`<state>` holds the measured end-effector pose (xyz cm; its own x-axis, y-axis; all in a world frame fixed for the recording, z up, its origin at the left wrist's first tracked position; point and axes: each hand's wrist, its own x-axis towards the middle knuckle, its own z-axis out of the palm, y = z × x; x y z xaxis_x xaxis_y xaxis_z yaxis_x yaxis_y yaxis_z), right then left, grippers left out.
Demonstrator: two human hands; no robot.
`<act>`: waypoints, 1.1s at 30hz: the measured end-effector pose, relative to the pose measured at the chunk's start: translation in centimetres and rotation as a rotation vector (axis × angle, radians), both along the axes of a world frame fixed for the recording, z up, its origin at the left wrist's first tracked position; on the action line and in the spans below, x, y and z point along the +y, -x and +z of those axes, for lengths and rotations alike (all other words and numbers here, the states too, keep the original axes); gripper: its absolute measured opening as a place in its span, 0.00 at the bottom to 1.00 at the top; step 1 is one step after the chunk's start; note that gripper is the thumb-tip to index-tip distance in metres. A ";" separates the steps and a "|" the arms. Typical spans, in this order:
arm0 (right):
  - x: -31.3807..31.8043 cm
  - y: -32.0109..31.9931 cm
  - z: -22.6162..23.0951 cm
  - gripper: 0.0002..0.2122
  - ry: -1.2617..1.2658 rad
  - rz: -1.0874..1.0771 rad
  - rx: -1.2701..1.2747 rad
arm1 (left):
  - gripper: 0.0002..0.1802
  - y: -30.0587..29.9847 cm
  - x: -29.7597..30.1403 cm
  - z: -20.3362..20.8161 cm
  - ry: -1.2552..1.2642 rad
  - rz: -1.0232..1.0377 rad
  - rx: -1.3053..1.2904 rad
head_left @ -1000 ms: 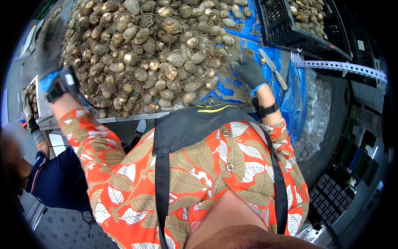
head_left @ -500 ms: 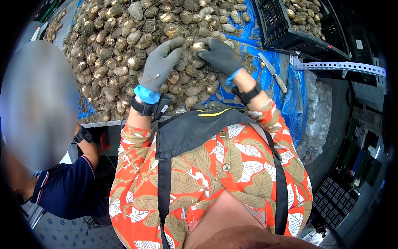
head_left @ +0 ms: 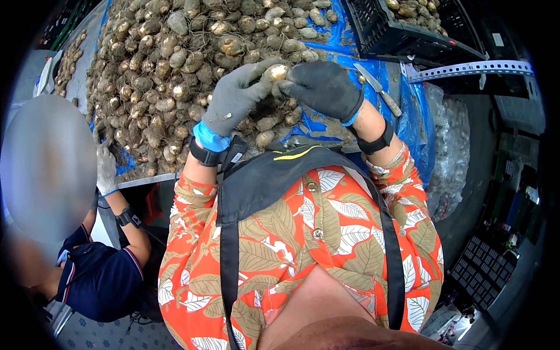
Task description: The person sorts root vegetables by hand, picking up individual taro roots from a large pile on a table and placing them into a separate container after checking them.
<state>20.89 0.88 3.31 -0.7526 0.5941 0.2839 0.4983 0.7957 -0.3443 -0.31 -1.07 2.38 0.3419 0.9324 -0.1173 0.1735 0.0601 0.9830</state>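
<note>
Closest to my view, a red shirt with tan and white leaves fills the bottom, and a black apron with a yellow stripe covers part of it. Just beyond, I have both hands over the near side of the table. The left hand, in a grey glove with a blue cuff, is nearly closed, its fingers over the top of one brown root and its thumb under it. The right hand, in a darker glove, is curled, fingertips and thumb pressed to the root's right side. So I see the root gripped between the two hands, pale end up, above the heap. The pile of roots, dirty and stringy, spreads away to the left and behind them. To the right, a knife lies on blue plastic, its handle toward the wearer, near the right hand but apart from it. At my left, a co-worker in a navy shirt has a pale-gloved hand at the pile's edge. Farther right I make out a white slotted bar, and beyond the knife a black crate holding more roots.
</note>
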 end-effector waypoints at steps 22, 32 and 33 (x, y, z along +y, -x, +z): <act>-0.2 -1.3 -0.8 0.12 0.495 -0.103 0.205 | 0.24 -1.6 -0.6 -1.0 -0.230 0.186 -0.208; -1.1 0.9 0.1 0.20 0.467 -0.402 0.502 | 0.23 -2.3 -0.4 -1.6 -0.505 0.244 -0.047; -1.1 1.0 0.2 0.18 0.534 -0.403 0.557 | 0.24 -2.4 -0.5 -1.2 -0.405 0.267 -0.105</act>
<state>19.87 -0.20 3.47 -0.2908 0.9440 0.1556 0.3548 0.2574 -0.8988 2.05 -1.53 1.13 0.0754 0.9525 0.2951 0.1029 -0.3018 0.9478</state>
